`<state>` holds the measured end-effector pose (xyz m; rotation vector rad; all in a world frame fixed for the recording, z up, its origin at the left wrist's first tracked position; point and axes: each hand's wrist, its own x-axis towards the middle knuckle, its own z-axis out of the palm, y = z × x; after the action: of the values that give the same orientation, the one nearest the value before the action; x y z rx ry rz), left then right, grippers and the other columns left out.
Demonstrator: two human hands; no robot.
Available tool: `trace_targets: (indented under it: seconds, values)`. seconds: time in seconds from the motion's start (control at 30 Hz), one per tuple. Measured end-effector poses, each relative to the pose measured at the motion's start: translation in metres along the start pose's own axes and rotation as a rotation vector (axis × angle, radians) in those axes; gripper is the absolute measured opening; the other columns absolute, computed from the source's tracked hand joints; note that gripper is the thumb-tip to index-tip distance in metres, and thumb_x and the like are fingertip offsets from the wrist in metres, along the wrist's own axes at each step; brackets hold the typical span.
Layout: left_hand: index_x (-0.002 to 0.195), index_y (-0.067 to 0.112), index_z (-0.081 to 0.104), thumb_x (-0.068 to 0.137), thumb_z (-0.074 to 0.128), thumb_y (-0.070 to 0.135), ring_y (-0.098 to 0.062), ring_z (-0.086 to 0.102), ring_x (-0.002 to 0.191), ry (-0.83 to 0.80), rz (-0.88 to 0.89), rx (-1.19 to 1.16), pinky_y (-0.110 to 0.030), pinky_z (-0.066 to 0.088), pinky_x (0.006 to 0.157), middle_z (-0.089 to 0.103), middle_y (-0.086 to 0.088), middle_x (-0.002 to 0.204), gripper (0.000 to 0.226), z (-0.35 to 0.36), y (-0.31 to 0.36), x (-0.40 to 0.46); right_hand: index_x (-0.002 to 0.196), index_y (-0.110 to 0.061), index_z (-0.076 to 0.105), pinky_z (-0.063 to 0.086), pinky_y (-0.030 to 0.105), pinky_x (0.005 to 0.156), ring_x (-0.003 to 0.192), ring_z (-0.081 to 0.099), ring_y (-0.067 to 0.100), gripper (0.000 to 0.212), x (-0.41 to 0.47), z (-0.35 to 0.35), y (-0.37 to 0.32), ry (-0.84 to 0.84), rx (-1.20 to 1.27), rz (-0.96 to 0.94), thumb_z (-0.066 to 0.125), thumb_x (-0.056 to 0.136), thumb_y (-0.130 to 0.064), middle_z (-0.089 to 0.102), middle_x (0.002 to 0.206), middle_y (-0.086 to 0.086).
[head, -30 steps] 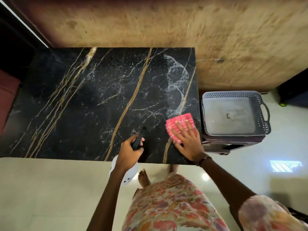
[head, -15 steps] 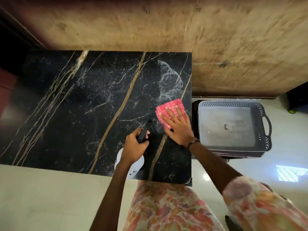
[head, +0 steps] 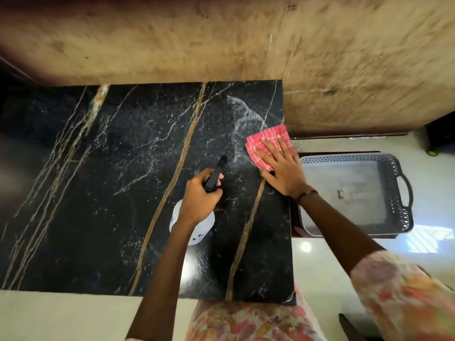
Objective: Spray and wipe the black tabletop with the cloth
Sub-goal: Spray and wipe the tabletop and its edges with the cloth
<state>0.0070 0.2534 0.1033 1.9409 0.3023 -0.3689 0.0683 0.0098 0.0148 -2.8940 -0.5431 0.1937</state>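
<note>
Right hand (head: 280,168) flat, fingers spread, pressing cloth (head: 267,141) at tabletop (head: 98,193) 3 o'clock edge; overshoot risks dropping it into basket (head: 403,193). Left hand (head: 199,195) wrapped around spray bottle (head: 197,227).

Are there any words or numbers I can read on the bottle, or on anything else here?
No words or numbers can be read.
Spray bottle in the left hand: small dark marks on the white body, too small and blurred to read.
Grey basket: a pale smudge on its floor, perhaps a label, unreadable.
Pink cloth under the right hand: only stripes.
Black tabletop: only veins.
</note>
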Motion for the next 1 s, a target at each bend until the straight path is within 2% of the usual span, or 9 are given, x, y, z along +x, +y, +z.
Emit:
trace_targets:
  seconds: [0.1,0.17,0.23,0.3,0.43,0.6,0.77,0.87,1.0]
  values:
    - [0.087,0.017,0.063,0.073,0.057,-0.001,-0.032,0.057,0.085,-0.014,0.029,0.015,-0.043,0.048,0.081,0.062,-0.006,0.082,0.023,-0.005,0.008,0.022,0.147,-0.035,0.029,0.002,0.051,0.117,0.148,0.010,0.033,0.057,0.048,0.008,-0.043,-0.018,-0.022,0.024,0.029,0.092,-0.049,0.023,0.158,0.000]
    - [0.084,0.015,0.061,0.072,0.057,0.005,-0.036,0.055,0.078,-0.026,0.055,0.037,-0.047,0.048,0.075,0.060,-0.016,0.079,0.016,-0.009,0.014,0.040,0.146,-0.036,0.029,0.006,0.052,0.117,0.147,0.012,0.032,0.056,0.048,0.016,-0.062,-0.029,-0.040,-0.078,0.031,0.092,-0.048,0.024,0.158,0.000]
    - [0.082,0.018,0.062,0.073,0.058,0.009,-0.033,0.054,0.072,-0.034,0.064,0.038,-0.045,0.047,0.070,0.059,-0.015,0.075,0.013,-0.014,0.022,0.056,0.148,-0.038,0.025,0.007,0.051,0.119,0.148,0.011,0.030,0.058,0.025,0.020,-0.054,-0.060,-0.063,-0.230,0.034,0.092,-0.050,0.020,0.159,-0.003]
    - [0.088,0.014,0.063,0.075,0.059,0.002,-0.032,0.058,0.080,-0.041,0.051,0.022,-0.042,0.048,0.076,0.063,-0.012,0.082,0.018,-0.018,0.026,0.073,0.148,-0.039,0.022,0.010,0.053,0.119,0.148,0.011,0.029,0.060,0.004,0.019,-0.025,-0.063,-0.076,-0.300,0.037,0.091,-0.052,0.017,0.158,-0.004]
    - [0.090,0.013,0.063,0.075,0.057,-0.005,-0.020,0.057,0.077,-0.051,0.032,0.030,-0.037,0.046,0.073,0.061,0.013,0.079,0.024,-0.025,0.031,0.103,0.146,-0.032,0.033,0.014,0.053,0.118,0.146,0.016,0.031,0.058,0.026,0.001,0.022,-0.003,-0.052,-0.024,0.035,0.091,-0.051,0.030,0.156,0.003]
    - [0.085,0.028,0.063,0.075,0.057,-0.001,-0.025,0.054,0.074,-0.060,0.075,0.059,-0.035,0.045,0.066,0.061,-0.008,0.084,0.032,-0.033,0.037,0.129,0.147,-0.036,0.029,0.005,0.051,0.117,0.148,0.008,0.031,0.056,0.134,-0.007,-0.007,0.036,0.011,0.201,0.040,0.094,-0.049,0.018,0.160,-0.002]
    - [0.089,0.019,0.063,0.071,0.057,0.006,-0.041,0.056,0.078,-0.055,0.057,0.091,-0.049,0.049,0.067,0.062,-0.021,0.086,0.022,-0.040,0.046,0.152,0.147,-0.036,0.028,0.005,0.051,0.119,0.148,0.009,0.029,0.054,0.138,0.006,-0.043,-0.021,-0.036,-0.016,0.034,0.095,-0.049,0.020,0.159,-0.002]
    - [0.086,0.025,0.064,0.073,0.057,0.002,-0.030,0.055,0.072,-0.049,0.053,0.083,-0.040,0.046,0.064,0.064,-0.013,0.084,0.028,-0.045,0.051,0.163,0.146,-0.036,0.032,0.008,0.049,0.118,0.147,0.014,0.027,0.057,0.101,0.004,-0.008,-0.002,-0.055,-0.139,0.036,0.091,-0.051,0.024,0.157,-0.003]
    - [0.086,0.027,0.064,0.075,0.056,0.000,-0.017,0.052,0.068,-0.077,0.046,0.057,-0.034,0.043,0.063,0.061,-0.001,0.080,0.031,-0.053,0.052,0.177,0.144,-0.034,0.036,0.019,0.053,0.115,0.146,0.019,0.031,0.058,0.119,-0.008,0.029,0.041,-0.010,0.073,0.036,0.088,-0.051,0.030,0.156,-0.001]
